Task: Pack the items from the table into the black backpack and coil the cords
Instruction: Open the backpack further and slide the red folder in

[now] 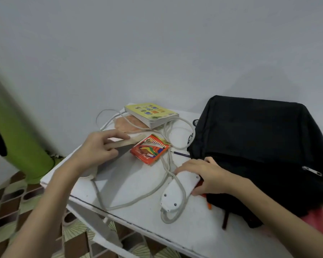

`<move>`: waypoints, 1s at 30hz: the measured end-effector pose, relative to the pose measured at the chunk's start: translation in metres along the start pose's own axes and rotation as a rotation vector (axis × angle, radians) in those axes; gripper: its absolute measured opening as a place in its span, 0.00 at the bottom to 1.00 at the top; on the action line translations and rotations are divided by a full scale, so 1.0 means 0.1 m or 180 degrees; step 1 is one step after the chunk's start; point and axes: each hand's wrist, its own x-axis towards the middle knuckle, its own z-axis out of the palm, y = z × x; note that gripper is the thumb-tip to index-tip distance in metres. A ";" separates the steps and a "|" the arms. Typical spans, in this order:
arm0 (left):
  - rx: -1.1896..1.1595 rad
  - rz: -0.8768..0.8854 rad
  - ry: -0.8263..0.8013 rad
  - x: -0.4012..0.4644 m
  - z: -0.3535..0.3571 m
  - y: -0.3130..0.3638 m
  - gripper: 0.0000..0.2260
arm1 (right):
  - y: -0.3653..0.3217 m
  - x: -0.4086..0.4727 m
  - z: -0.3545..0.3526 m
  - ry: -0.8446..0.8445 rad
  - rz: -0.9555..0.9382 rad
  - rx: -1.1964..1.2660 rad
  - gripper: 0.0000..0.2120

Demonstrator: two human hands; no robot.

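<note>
Lying on the white table (131, 185), the loose grey cord (138, 199) loops across the middle and crosses over the white power strip (177, 190); the right hand (205, 175) rests on the far end of that strip, fingers curled round its edge, just beside the black backpack (259, 151), which stands at the table's right side and takes up much of it; the left hand (99, 148) pinches a long pale flat piece (127, 142), fingers bent and close together on it, though what that piece is stays hard to make out; near it lies an orange box of colour pencils (150, 150), with a dark pencil (181, 154) between the box and the backpack; farther back a thick yellow-covered book (151, 114) sits on a pinkish cloth (127, 124), with more cord curling round both; something orange (209, 205) pokes out from under the backpack, mostly hidden; a second white strip under the left wrist is largely covered; a blurred green column (17, 138) stands at left, above a patterned floor (13, 211); a pink patch (319, 222) is cut off at the right edge.
</note>
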 end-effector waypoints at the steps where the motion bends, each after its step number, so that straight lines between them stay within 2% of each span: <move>1: -0.0067 -0.0053 -0.0204 0.01 0.01 0.03 0.20 | 0.01 -0.05 -0.02 0.0063 0.0075 0.0150 0.34; 4: 0.0125 -0.0136 -0.0993 0.02 0.22 0.02 0.20 | 0.05 -0.36 -0.22 -0.0250 0.0495 0.0496 0.49; 7: 0.0611 -0.0253 -0.1630 0.00 0.47 -0.04 0.20 | 0.14 -0.69 -0.31 -0.0843 0.1130 -0.0421 0.64; 9: 0.0753 -0.0131 -0.1686 0.05 0.54 -0.01 0.20 | 0.21 -0.85 -0.24 -0.0799 0.1477 -0.0803 0.62; 11: 0.0395 -0.0001 -0.1494 0.13 0.57 0.08 0.16 | 0.27 -0.95 -0.25 -0.0180 0.1615 -0.0543 0.45; 13: -0.0084 0.0275 -0.1169 0.20 0.59 0.25 0.11 | 0.37 -1.03 -0.40 0.0916 0.1584 -0.0383 0.28; 15: -0.0433 0.0616 -0.0966 0.26 0.64 0.44 0.13 | 0.51 -1.12 -0.67 0.1903 0.1820 -0.0261 0.24; 18: -0.0768 0.0898 -0.0820 0.32 0.76 0.65 0.09 | 0.78 -1.30 -1.08 0.2826 0.2177 0.0087 0.20; 20: -0.0824 0.0945 -0.0798 0.36 0.89 0.71 0.06 | 0.93 -1.45 -1.25 0.3227 0.2306 0.0109 0.19; 27: -0.0852 0.0974 -0.1066 0.50 1.35 0.76 0.13 | 1.15 -1.85 -1.42 0.4154 0.2604 0.0430 0.14; 30: -0.0823 0.0976 -0.1207 0.49 1.48 0.81 0.14 | 1.13 -1.91 -1.38 0.4362 0.2658 0.0553 0.14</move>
